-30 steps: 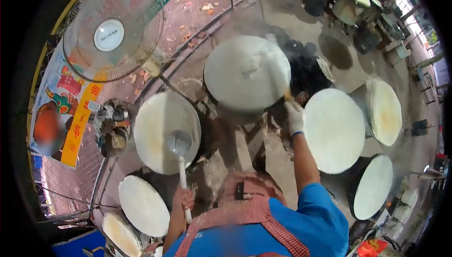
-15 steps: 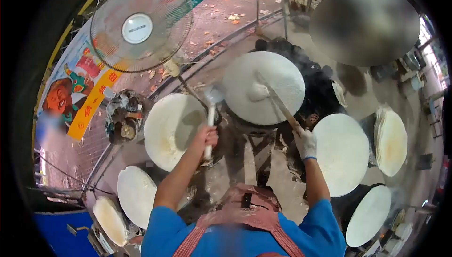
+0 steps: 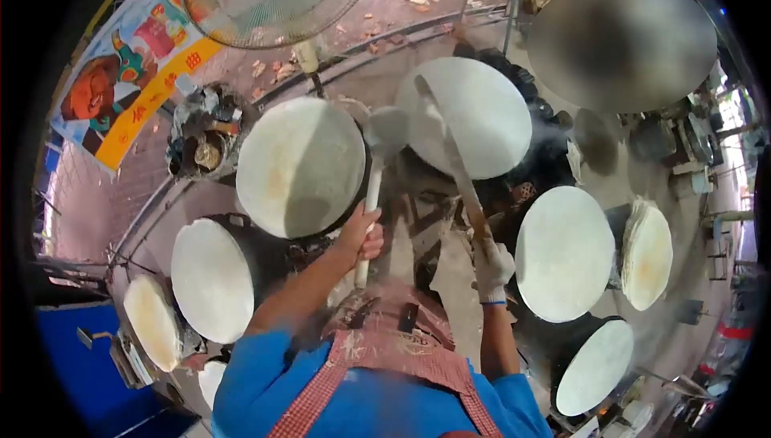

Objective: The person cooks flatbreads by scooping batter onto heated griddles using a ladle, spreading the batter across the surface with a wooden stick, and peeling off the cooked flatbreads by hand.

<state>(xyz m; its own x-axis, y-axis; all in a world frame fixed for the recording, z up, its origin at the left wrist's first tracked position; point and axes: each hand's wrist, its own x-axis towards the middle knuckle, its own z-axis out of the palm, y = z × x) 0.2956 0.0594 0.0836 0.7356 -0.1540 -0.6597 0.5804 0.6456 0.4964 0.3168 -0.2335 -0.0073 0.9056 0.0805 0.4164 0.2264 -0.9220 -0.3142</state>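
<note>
My left hand, bare, is wrapped round the pale handle of a ladle; its grey bowl is raised beside the left edge of the far round griddle. My right hand, in a white glove, grips a long flat wooden spreading stick. The stick's far part crosses the white batter sheet on that griddle; whether it touches the batter I cannot tell. A second round sheet, pale with a yellowish patch, lies left of the ladle. Another white sheet lies right of my gloved hand.
More round white sheets lie at lower left and lower right. A thick stack of sheets stands at right. A caged fan is at upper left, near a printed banner. Steam drifts right of the far griddle.
The batter mound on the far griddle no longer shows; the surface looks even and white. The ladle bowl has moved up and right beside that griddle. The whole view has shifted.
</note>
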